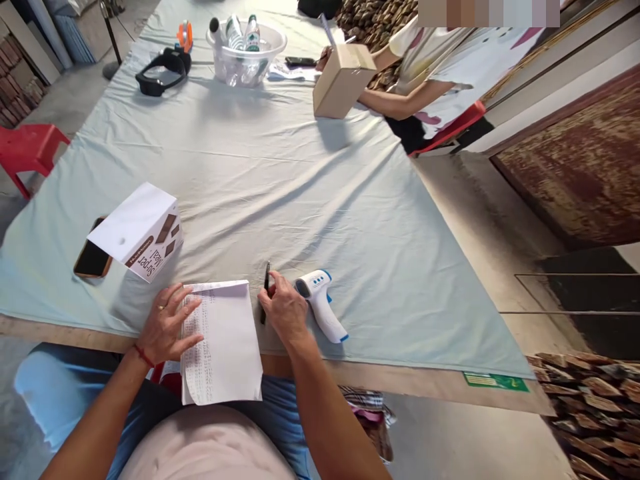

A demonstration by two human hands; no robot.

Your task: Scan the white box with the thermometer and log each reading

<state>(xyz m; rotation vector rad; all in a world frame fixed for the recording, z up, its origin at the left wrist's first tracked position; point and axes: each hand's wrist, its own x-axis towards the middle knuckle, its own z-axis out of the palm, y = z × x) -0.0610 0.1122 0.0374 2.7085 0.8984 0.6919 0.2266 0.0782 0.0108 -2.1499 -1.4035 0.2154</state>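
My left hand (173,323) lies with fingers spread over the left edge of a pad of paper (233,340), which has rows of writing down its left side and overhangs the table's front edge. Just right of the pad, my right hand (286,305) has its thumb and fingers closed around a black pen (263,312), its tip pointing away from me. A white and blue infrared thermometer (325,313) lies close beside that hand. Up and left of the pad stands a white box (137,223) with brown print, partly covering a phone (93,259).
Across the cloth-covered table (260,173), another person's arm (405,100) rests behind a cardboard box (345,80). A clear tub (245,63) of bottles, a black headset-like strap (165,72) and an orange roll (185,37) sit at the far end. A red stool (33,147) stands left.
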